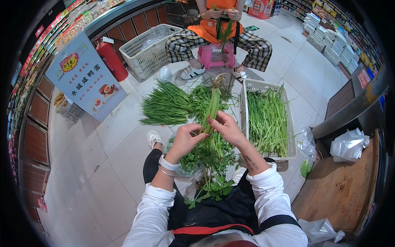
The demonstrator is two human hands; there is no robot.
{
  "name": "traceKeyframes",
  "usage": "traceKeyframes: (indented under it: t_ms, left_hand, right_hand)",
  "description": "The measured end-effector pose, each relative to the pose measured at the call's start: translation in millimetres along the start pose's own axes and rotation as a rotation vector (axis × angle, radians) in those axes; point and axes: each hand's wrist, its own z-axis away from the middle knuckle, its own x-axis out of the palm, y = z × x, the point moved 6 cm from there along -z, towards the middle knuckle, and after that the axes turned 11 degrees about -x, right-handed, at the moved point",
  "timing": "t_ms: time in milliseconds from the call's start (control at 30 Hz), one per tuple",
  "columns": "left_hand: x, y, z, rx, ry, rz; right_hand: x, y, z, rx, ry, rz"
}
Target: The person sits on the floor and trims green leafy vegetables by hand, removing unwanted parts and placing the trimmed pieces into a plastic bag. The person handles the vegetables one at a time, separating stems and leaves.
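Both my hands grip one celery plant (215,98), its pale root end pointing away from me and its leaves hanging toward my lap. My left hand (189,139) pinches the stalks from the left, while my right hand (226,127) holds them a little higher from the right. On the floor beyond lie a heap of thin green chives (166,103) and a pile of leafy greens (200,100). Below my left hand is a clear plastic bag (188,169) with cut greens. To the right, a white plastic crate (291,132) holds bundled green stems (267,123).
A co-worker in an orange apron (213,31) sits opposite on a pink stool (216,57), holding green stems. At left stand a sign board (86,77), a red fire extinguisher (112,61) and a white crate (148,52). A wooden board (336,188) bearing a plastic bag (348,145) is at right.
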Motion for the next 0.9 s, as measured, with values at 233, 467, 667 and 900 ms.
traceKeyframes:
  t_ms: [233,467,667,900]
  left_hand:
    - [0,-9,-1,-0.089,-0.104,0.100]
    - [5,-15,-3,-0.105,-0.146,0.213]
    - [2,-12,-4,-0.057,-0.118,0.238]
    - [-2,-13,-4,-0.150,-0.080,0.153]
  right_hand:
    - [0,-5,1,0.009,-0.071,-0.082]
    - [-1,-3,2,0.054,-0.100,-0.120]
    - [-5,-3,5,0.113,-0.091,-0.057]
    - [-8,-2,2,0.121,-0.030,0.016]
